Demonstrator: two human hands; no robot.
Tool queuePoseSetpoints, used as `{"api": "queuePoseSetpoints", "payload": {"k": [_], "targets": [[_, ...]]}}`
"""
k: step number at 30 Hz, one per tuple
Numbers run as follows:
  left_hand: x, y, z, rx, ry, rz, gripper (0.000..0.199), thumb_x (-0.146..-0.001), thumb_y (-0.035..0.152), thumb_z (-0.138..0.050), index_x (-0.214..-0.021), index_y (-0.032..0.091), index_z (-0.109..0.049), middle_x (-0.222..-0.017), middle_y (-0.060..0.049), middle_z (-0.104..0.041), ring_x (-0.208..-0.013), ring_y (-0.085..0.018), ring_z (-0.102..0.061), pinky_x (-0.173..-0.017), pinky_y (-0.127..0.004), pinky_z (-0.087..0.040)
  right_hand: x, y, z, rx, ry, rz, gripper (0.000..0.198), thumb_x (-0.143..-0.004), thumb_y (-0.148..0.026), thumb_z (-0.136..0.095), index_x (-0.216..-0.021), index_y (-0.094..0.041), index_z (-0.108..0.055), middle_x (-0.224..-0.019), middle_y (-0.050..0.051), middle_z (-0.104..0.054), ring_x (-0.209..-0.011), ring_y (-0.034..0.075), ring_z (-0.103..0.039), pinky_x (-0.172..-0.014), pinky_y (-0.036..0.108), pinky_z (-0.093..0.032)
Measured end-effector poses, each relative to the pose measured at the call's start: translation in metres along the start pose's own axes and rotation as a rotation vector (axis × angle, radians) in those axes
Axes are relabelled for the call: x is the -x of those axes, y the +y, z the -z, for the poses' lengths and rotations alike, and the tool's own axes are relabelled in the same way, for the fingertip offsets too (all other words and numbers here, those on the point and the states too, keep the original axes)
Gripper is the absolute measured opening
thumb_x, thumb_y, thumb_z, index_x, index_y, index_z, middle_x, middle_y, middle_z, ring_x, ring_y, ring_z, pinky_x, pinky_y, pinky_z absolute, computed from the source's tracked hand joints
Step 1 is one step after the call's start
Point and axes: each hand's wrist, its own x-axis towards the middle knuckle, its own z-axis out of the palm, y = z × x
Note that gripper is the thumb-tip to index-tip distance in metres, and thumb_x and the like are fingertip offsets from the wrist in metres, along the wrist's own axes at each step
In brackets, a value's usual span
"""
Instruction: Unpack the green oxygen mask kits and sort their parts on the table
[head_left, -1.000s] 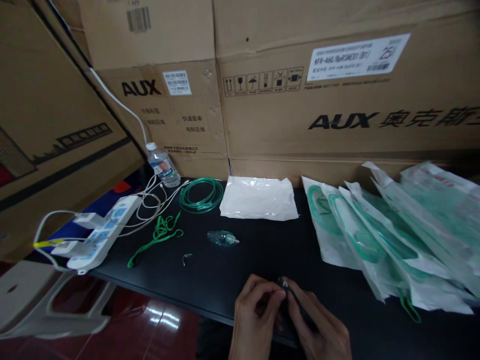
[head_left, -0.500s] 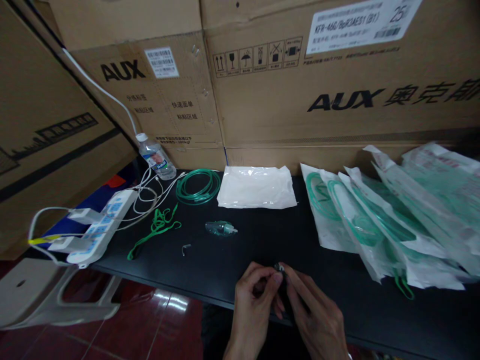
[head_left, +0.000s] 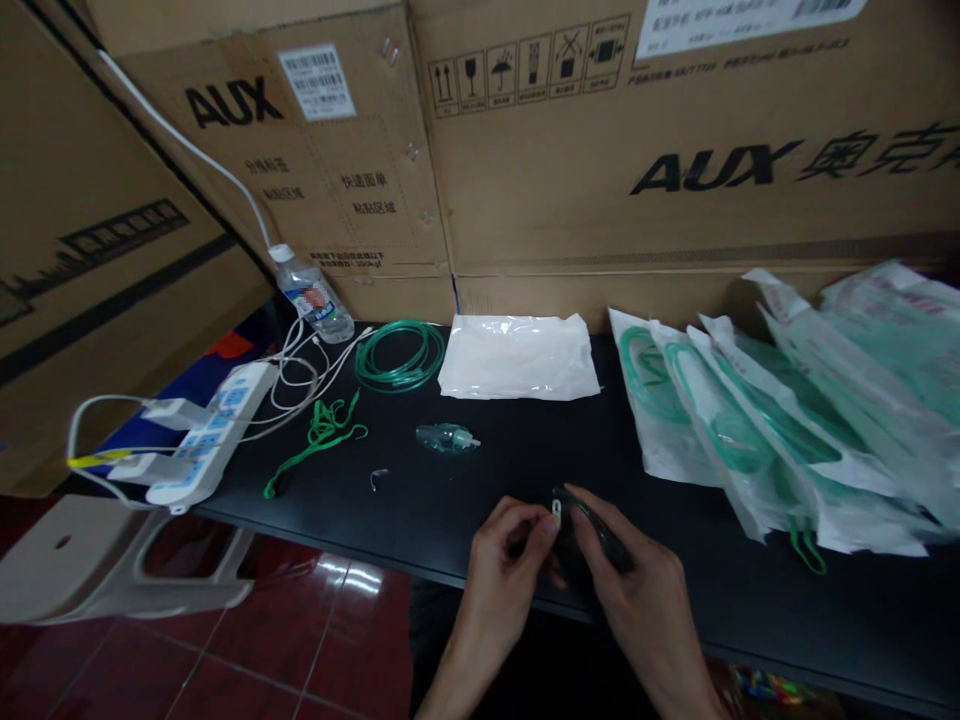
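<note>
My left hand (head_left: 508, 548) pinches a small white piece (head_left: 556, 508) with a slot in it between thumb and forefinger. Close beside it, my right hand (head_left: 637, 575) is closed around a dark, smooth object (head_left: 606, 535) whose kind I cannot make out. Its upper end is right beside the white piece; whether they touch is unclear. Beyond my hands lies a clear green plastic mouthpiece-like part (head_left: 446, 438) with a pale tip. Left of that are a thin bent metal strip (head_left: 377, 479) and a crumpled green elastic strap (head_left: 324, 438).
Coiled green tubing (head_left: 397, 375) and a white packet (head_left: 520, 358) lie along the back. Several bagged green tubing sets (head_left: 720, 440) overlap at right. A power strip (head_left: 214, 440), cables and a water bottle (head_left: 313, 298) stand left, before cardboard boxes (head_left: 525, 210).
The view has tilted down slightly. My right hand has turned and drawn a little away from my left, so the dark object and the white piece show more.
</note>
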Motion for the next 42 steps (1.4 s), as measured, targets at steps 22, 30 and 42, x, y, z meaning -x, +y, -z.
{"api": "queuePoseSetpoints", "payload": {"k": [22,30,42], "targets": [[-0.008,0.017,0.021,-0.007,-0.043,0.303,0.049,-0.068,0.059,-0.086,-0.08,0.012,-0.079,-0.057,0.001,-0.063,-0.042,-0.008,-0.052,-0.042,-0.019,-0.041,-0.01,-0.007,0.026,-0.109,-0.248,0.144,0.034,-0.086,-0.016,-0.062,-0.115,-0.027,-0.075,-0.107,0.002,-0.082,-0.092,0.02,-0.079,-0.083,0.026,-0.063],[0.001,0.019,0.021,-0.152,-0.106,0.234,0.047,-0.079,0.059,-0.078,-0.091,0.013,-0.078,-0.058,0.002,-0.062,-0.044,-0.009,-0.053,-0.043,-0.02,-0.043,-0.01,-0.015,0.031,-0.323,-0.493,-0.196,0.009,-0.095,-0.029,-0.057,-0.101,-0.023,-0.058,-0.074,-0.002,-0.072,-0.063,0.015,-0.066,-0.057,0.024,-0.052],[0.003,0.037,0.029,-0.428,-0.208,-0.126,0.021,-0.095,0.033,-0.069,-0.111,0.026,-0.08,-0.115,-0.007,-0.076,-0.104,-0.022,-0.07,-0.092,-0.029,-0.053,-0.009,-0.019,0.031,-0.645,-0.527,-0.374,0.033,-0.094,-0.053,-0.063,-0.102,-0.022,-0.057,-0.079,-0.001,-0.068,-0.057,0.014,-0.065,-0.054,0.026,-0.051]]}}
